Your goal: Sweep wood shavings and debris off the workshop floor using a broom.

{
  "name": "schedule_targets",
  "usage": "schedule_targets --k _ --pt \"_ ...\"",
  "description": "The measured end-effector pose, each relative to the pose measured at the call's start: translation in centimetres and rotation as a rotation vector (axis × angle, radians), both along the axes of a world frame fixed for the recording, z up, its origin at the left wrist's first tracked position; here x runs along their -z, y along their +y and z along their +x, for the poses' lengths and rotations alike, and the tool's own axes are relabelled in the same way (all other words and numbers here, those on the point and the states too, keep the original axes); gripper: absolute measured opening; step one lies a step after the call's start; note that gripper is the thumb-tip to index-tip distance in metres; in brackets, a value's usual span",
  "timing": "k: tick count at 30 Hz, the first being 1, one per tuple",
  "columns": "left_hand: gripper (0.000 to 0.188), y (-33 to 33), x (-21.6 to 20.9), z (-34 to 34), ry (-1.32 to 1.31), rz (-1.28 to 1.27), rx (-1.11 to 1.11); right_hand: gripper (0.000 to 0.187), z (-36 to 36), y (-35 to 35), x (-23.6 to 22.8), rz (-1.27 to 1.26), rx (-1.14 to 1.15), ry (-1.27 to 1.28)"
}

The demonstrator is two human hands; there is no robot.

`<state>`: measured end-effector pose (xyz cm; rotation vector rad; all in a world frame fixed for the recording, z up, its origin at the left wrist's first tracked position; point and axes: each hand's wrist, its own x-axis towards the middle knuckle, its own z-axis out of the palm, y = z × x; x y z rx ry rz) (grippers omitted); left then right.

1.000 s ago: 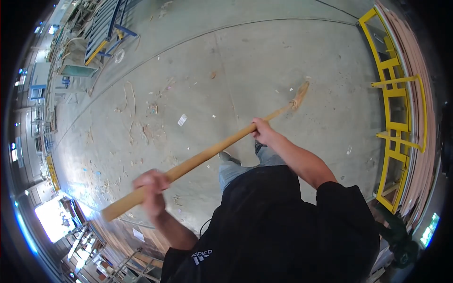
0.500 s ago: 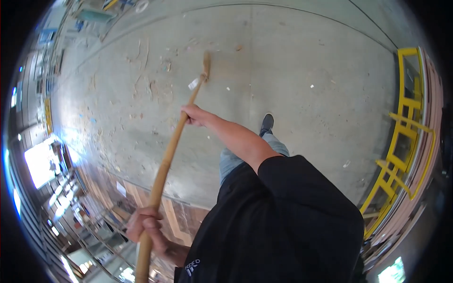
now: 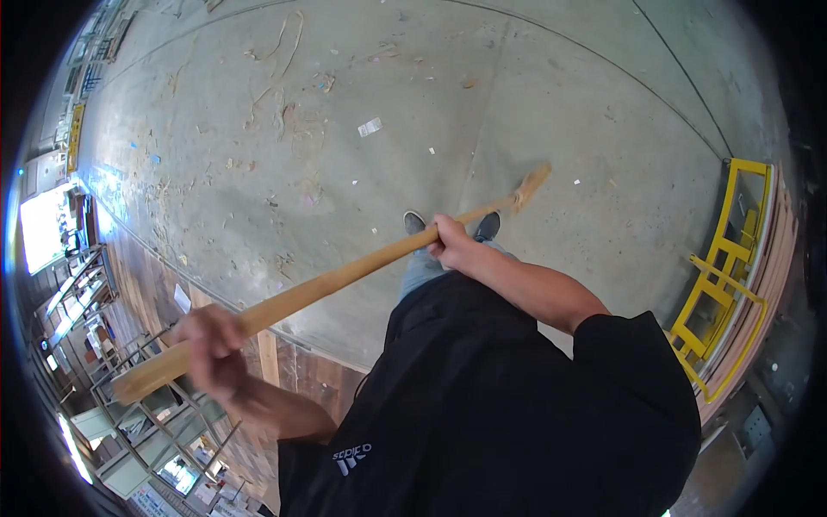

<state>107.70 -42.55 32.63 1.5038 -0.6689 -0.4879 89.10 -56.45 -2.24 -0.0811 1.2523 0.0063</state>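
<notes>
A push broom with a long pale wooden handle point(image 3: 336, 280) slants across in front of me, from low on the left up to the right. Near the top end of the handle, my left hand point(image 3: 209, 345) is wrapped around it, slightly blurred. My right hand point(image 3: 449, 241) grips the shaft lower down, close to the broom head point(image 3: 532, 184). The head, tan and smeared by motion, is at the concrete floor beyond my right shoe point(image 3: 488, 226).
Wood scraps, strips and a white paper piece point(image 3: 369, 127) litter the concrete floor point(image 3: 594, 103). A yellow metal frame point(image 3: 722, 284) stands beside stacked boards point(image 3: 773, 258) at right. Wooden flooring point(image 3: 146, 276) and metal racks point(image 3: 185, 422) are at left.
The broom head has swung from the far middle to the right and nearer my feet. My right hand moved right with it; my left hand rose and moved left. Both shoes now show.
</notes>
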Motion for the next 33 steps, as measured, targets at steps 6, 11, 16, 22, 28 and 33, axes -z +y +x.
schedule_targets --k 6,11,16,22,28,33 --pt "0.041 4.8 -2.4 2.1 -0.204 0.091 -0.097 0.01 11.0 4.3 2.7 0.092 -0.093 -0.181" --pt "0.036 6.8 -3.2 1.3 -0.442 0.275 -0.138 0.02 22.9 6.0 2.0 0.012 -0.205 -0.464" --pt "0.026 14.6 -7.4 6.4 -1.227 0.272 0.095 0.029 23.8 5.8 -3.9 -0.054 -0.144 -0.539" --pt "0.036 6.4 -8.5 10.8 -0.786 -0.439 0.107 0.02 15.7 3.1 -9.7 -0.143 0.098 -0.373" --pt "0.029 -6.9 3.9 7.0 -0.155 -0.158 0.141 0.017 -1.3 -6.3 -1.8 -0.285 0.474 -0.03" --pt "0.02 -21.3 15.3 -7.8 0.142 0.123 0.973 0.015 -23.5 -13.5 11.0 -0.294 0.644 0.29"
